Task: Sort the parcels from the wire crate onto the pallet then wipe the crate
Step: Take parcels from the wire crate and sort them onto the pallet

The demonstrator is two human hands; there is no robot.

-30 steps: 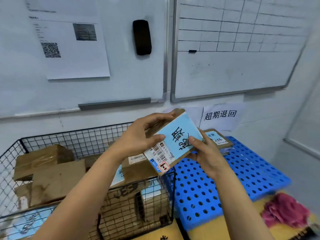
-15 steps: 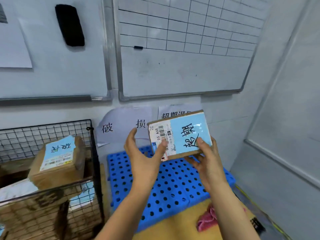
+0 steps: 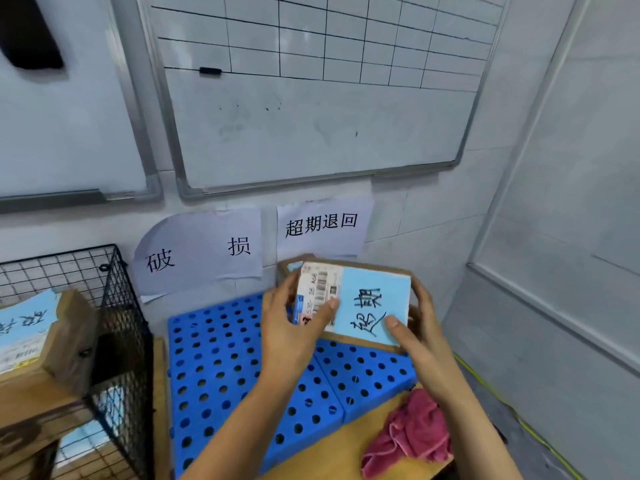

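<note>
Both hands hold a small brown parcel point(image 3: 360, 303) with a light-blue handwritten label and a barcode sticker. My left hand point(image 3: 294, 327) grips its left end, thumb across the sticker. My right hand point(image 3: 415, 334) grips its right end, thumb on the blue label. The parcel hovers low over the far right part of the blue perforated pallet point(image 3: 235, 368), under the right-hand wall sign point(image 3: 322, 225). Another parcel point(image 3: 289, 268) lies just behind it, mostly hidden. The black wire crate point(image 3: 117, 327) at the left holds several brown parcels point(image 3: 45, 344).
A pink cloth point(image 3: 412, 434) lies crumpled on the wooden surface point(image 3: 332, 452) in front of the pallet. A second paper sign point(image 3: 197, 252) hangs above the pallet's left half. Whiteboards cover the wall above. A tiled wall closes in at the right.
The view has swung right and down. Both hands have carried the parcel from above the crate to low over the pallet's far right corner.
</note>
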